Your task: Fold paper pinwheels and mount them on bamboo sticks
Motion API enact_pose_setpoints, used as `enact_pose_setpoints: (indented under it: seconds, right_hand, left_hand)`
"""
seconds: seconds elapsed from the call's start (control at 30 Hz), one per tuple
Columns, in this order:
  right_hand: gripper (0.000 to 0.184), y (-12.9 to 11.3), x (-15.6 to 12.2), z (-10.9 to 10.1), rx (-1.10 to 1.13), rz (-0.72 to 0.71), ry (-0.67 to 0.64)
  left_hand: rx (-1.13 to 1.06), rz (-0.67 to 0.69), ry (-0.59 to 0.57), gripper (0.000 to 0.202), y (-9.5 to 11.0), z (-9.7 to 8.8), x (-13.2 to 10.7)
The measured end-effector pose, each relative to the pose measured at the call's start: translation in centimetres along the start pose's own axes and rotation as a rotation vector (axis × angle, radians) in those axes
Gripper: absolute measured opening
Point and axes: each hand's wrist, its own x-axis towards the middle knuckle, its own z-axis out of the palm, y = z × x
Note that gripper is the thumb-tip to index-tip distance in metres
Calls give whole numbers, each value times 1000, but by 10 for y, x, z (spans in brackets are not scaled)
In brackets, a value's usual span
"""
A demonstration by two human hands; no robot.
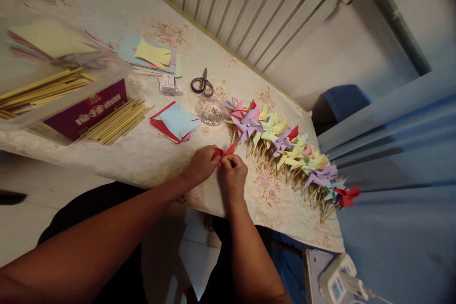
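Observation:
Both hands meet over the table's front part, around a folded red paper pinwheel (228, 150). My left hand (202, 164) is closed on its left side, pinching the paper. My right hand (234, 171) pinches at its lower right edge with thumb and forefinger; whether a pin is between those fingers cannot be made out. Just beyond the hands lies a stack of cut paper squares (178, 121), light blue on top and red beneath. Beside it is a clear round dish (212, 114) of small metal pins.
Finished pinwheels (285, 142) on sticks lie in a long row at right. Scissors (202, 84), small boxes (170, 84) and coloured paper (153, 53) are at the back. Wooden sticks (116, 121) lie beside a plastic bin (67, 126) at left. A power strip (337, 278) sits lower right.

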Motion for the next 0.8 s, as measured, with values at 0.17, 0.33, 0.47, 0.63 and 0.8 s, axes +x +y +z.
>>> enact_pose_setpoints:
  seconds: [0.17,0.33,0.47,0.63,0.8]
  right_hand:
    - [21,-5,-2,0,-137,-167,47]
    - [14,-1,-1,0,72,114,-31]
    - [15,1,0,-2,9,45,-9]
    - [19,-1,3,-4,-117,-166,16]
    - [14,0,2,-1,102,134,-53]
  left_hand:
    - [-25,1,-20,16,0,0,1]
    - [-4,16,-15,17,2,-1,1]
    - [5,18,-9,17,3,-1,0]
    - [-25,4,-3,20,3,-1,0]
    - [-20,-2,-7,17,4,-2,0]
